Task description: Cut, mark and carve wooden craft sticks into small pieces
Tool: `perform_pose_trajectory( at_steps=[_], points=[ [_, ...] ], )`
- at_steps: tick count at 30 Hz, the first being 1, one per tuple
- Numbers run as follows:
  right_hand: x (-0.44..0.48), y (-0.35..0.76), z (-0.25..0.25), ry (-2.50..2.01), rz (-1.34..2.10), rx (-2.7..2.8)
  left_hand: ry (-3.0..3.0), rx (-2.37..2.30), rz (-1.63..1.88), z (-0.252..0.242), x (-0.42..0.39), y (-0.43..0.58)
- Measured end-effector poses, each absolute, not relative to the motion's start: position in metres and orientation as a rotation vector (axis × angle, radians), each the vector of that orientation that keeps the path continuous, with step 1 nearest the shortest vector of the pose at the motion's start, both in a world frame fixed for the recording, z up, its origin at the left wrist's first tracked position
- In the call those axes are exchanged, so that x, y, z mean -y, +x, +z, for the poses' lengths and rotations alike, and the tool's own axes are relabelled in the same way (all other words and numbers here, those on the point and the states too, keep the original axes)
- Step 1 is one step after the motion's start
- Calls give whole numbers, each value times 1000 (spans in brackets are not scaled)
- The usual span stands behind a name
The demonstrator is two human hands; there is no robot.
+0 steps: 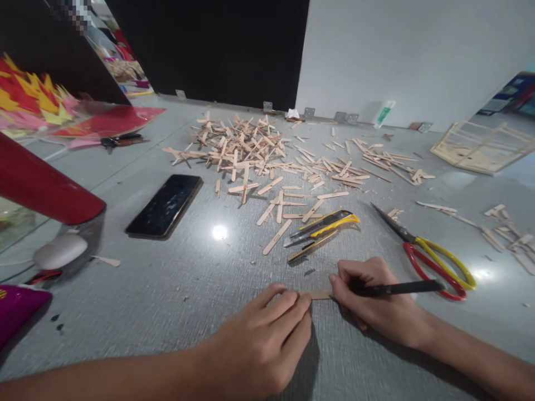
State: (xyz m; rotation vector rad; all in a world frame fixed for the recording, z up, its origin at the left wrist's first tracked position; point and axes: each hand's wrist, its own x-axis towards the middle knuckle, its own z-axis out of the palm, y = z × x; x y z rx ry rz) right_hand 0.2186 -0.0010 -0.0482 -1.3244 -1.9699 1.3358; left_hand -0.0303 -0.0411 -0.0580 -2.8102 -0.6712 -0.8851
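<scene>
My left hand lies on the grey floor with its fingers pressed flat on one end of a wooden ice-cream stick. Only a short piece of the stick shows between my two hands. My right hand is closed around a black pen, whose tip is hidden at the stick's other end and whose shaft points right. Just beyond the hands lie two yellow utility knives.
A big heap of wooden sticks is spread across the middle. Red-and-yellow scissors lie at right, a black phone at left. A stick-built frame stands far right. Coloured paper and a red object are at left.
</scene>
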Motion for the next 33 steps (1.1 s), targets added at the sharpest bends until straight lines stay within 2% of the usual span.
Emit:
perform_pose_trajectory(
  at_steps=[22, 26, 30, 33],
  points=[
    [0, 218, -45, -1308, 1275, 2086, -2796, 675, -856, -59, 43, -31],
    [-3, 216, -39, -1336, 1335, 1812, -2805, 665, -863, -58, 43, -31],
    [-5, 216, -33, -1392, 1071, 1495, -2796, 647, -862, -59, 43, -30],
    [-4, 216, -34, -1345, 1010, 1575, -2789, 656, -849, -60, 43, -31]
  ],
)
